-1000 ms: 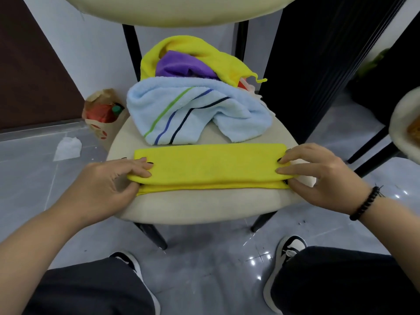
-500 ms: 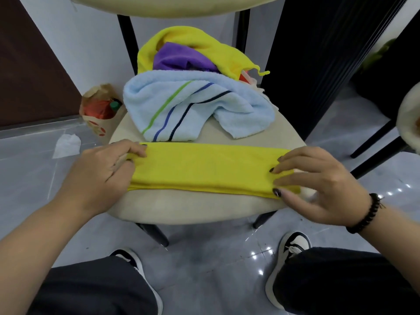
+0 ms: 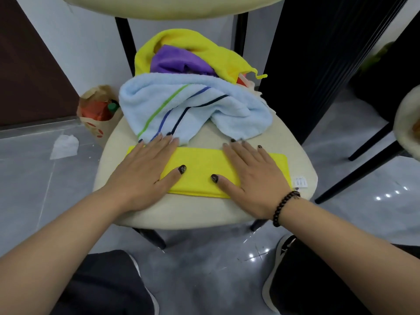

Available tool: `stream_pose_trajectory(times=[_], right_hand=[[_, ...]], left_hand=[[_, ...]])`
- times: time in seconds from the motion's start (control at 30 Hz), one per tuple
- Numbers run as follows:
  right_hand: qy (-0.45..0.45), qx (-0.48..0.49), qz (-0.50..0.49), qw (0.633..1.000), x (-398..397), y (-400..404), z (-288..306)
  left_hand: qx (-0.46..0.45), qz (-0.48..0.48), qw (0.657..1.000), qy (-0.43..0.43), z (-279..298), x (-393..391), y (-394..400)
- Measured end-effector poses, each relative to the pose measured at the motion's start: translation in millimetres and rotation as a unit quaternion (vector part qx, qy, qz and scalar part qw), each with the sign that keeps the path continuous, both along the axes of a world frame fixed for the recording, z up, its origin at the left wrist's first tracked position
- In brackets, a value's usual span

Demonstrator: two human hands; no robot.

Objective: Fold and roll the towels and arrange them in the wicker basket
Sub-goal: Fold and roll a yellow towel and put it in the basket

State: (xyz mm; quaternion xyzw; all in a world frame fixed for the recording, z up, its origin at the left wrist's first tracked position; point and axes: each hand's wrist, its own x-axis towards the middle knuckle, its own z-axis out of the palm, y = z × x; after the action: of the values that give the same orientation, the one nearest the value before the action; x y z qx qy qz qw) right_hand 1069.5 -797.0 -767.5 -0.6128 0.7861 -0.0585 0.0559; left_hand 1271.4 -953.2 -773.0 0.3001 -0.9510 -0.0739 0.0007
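Note:
A yellow towel (image 3: pixel 200 171), folded into a long narrow strip, lies across the front of a cream chair seat (image 3: pixel 188 214). My left hand (image 3: pixel 145 171) presses flat on its left part, fingers spread. My right hand (image 3: pixel 252 173) lies flat on its right part. A white label (image 3: pixel 299 181) sticks out at the strip's right end. Behind the strip is a heap of loose towels: a light blue striped one (image 3: pixel 193 108), a purple one (image 3: pixel 179 61) and another yellow one (image 3: pixel 218 55). No wicker basket is in view.
A brown paper bag (image 3: pixel 97 117) with red contents stands on the grey floor left of the chair, with a crumpled white tissue (image 3: pixel 64 146) near it. Another chair's black legs (image 3: pixel 363 162) are at the right. My knees and shoes sit below the seat.
Both hands let go of the strip's ends and moved inward, now lying flat on top of it. The strip looks narrower than before.

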Motion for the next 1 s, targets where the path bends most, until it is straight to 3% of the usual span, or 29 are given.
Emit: stream_pose_trajectory(times=[0.13,0.37,0.47,0.57,0.67,0.83,1.0], right_hand=[[-0.022,0.023,-0.037,0.999,-26,17,5],[-0.183,-0.034,-0.083,0.979,-59,19,32],[-0.218,0.012,-0.097,0.971,-67,17,48],[-0.233,-0.005,-0.097,0.968,-71,14,60],[-0.221,-0.076,-0.096,0.968,-71,2,76],[-0.106,-0.158,-0.077,0.979,-63,-52,99],[-0.017,-0.151,-0.015,0.988,-53,-120,107]], left_hand=[[0.050,0.059,0.997,0.011,3,10,-7],[0.079,0.124,0.982,0.116,22,12,-5],[0.113,0.148,0.976,0.109,33,16,-6],[0.149,0.169,0.970,0.086,39,23,-5],[0.184,0.186,0.962,0.081,47,28,5],[0.154,0.251,0.941,0.164,43,22,36],[0.263,0.226,0.905,0.246,29,9,66]])
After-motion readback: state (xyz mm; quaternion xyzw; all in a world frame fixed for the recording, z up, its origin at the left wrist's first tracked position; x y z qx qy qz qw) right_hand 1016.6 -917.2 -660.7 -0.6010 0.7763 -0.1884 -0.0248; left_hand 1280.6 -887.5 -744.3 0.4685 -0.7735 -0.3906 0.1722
